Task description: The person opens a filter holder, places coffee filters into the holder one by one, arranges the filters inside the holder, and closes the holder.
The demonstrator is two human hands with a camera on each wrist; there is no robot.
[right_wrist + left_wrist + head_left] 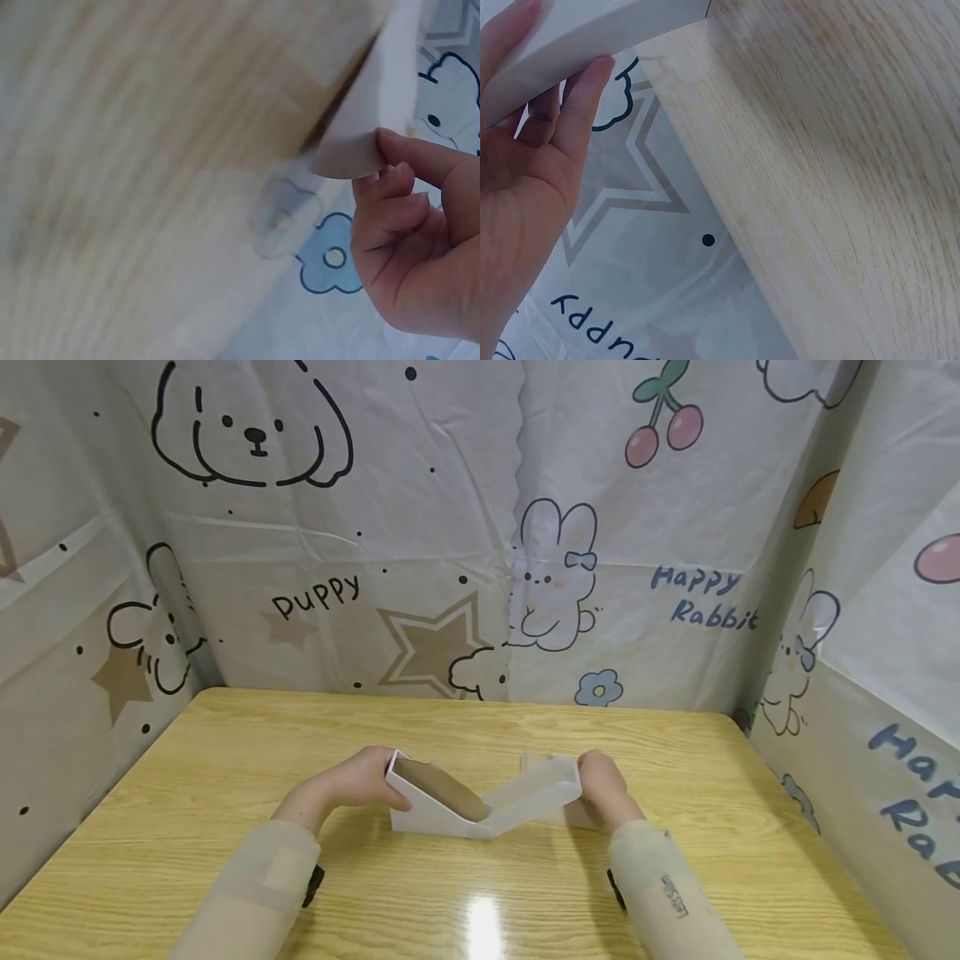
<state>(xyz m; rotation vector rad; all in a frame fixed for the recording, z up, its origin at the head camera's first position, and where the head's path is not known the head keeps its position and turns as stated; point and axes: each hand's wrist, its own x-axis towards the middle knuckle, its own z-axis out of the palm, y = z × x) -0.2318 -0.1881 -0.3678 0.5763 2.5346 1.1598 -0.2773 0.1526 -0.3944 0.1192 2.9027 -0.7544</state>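
Observation:
A white box stands on the table with its hinged lid swung out to the right, so the two parts form a wide V. A flat brown surface shows inside the box part; whether it is a lining or contents I cannot tell. My left hand grips the box's left end, thumb on the near side. In the left wrist view, its fingers hold the white wall. My right hand holds the lid's far right end. Thumb and fingers pinch the white edge in the right wrist view.
A light wooden table lies beneath. Beside and behind the lid is a flat beige patch, partly hidden; its kind is unclear. Printed white curtains enclose the table at the back and both sides.

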